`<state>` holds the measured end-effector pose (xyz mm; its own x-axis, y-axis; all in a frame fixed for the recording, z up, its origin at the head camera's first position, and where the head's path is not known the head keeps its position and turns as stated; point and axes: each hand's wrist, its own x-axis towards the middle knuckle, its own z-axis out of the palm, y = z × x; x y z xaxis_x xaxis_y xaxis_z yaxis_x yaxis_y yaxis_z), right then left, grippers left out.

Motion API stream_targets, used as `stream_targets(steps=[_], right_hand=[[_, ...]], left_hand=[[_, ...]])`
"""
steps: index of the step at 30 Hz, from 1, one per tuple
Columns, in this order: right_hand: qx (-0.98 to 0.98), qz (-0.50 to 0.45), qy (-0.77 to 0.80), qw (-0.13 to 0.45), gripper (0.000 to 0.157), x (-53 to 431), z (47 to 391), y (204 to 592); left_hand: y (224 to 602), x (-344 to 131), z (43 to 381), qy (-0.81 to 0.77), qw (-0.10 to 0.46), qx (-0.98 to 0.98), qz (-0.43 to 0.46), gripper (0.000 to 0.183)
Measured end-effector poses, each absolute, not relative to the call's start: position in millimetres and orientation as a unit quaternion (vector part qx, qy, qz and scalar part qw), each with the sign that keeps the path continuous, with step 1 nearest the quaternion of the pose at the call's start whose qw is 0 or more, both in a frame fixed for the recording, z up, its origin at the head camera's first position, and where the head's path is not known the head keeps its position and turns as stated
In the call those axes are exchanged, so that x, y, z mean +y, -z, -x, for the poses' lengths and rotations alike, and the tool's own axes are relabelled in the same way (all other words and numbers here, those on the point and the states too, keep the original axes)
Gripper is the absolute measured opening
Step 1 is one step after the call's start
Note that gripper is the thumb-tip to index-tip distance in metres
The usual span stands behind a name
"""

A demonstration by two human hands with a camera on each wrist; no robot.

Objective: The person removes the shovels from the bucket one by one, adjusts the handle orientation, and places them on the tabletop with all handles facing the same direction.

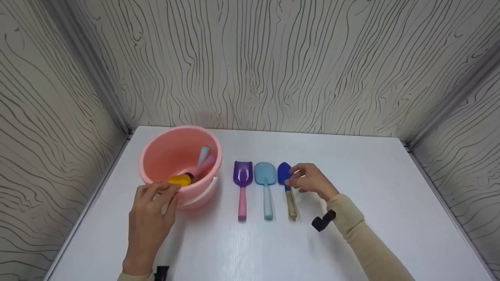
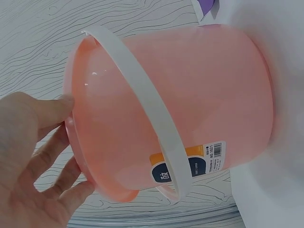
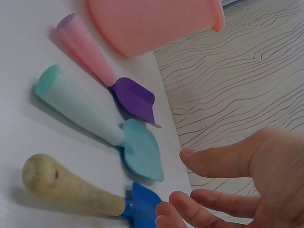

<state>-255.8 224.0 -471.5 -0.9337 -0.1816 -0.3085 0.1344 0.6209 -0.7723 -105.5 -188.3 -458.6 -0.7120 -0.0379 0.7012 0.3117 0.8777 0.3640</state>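
My left hand [image 1: 150, 212] holds the near rim of a pink bucket [image 2: 209, 80], its thumb and fingertips at the edge in the left wrist view. Inside the bucket lie a yellow-headed toy tool [image 1: 179, 180], a pink handle [image 1: 204, 165] and a pale blue handle [image 1: 203, 154]; their lower parts are hidden. My right hand [image 1: 310, 180] hovers by the blue head of a wooden-handled trowel [image 3: 76, 192], fingers loosely bent and nothing between them. Left of that trowel lie a light blue shovel [image 1: 265, 173] and a purple shovel [image 1: 243, 173] with a pink handle.
A white table [image 1: 242, 249] carries everything, with wood-patterned walls [image 1: 250, 70] behind and at both sides. The bucket's white carrying handle [image 2: 147, 99] hangs down along its side. The three tools lie side by side, handles toward me.
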Motion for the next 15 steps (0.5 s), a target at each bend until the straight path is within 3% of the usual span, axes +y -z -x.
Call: stream_targets(steps=[15], right_hand=[[0.918, 0.158, 0.342, 0.124, 0.04, 151.1, 280.5, 385.0]], left_hand=[[458.6, -188.2, 106.1, 0.233, 0.368, -0.897, 0.075, 0.036]])
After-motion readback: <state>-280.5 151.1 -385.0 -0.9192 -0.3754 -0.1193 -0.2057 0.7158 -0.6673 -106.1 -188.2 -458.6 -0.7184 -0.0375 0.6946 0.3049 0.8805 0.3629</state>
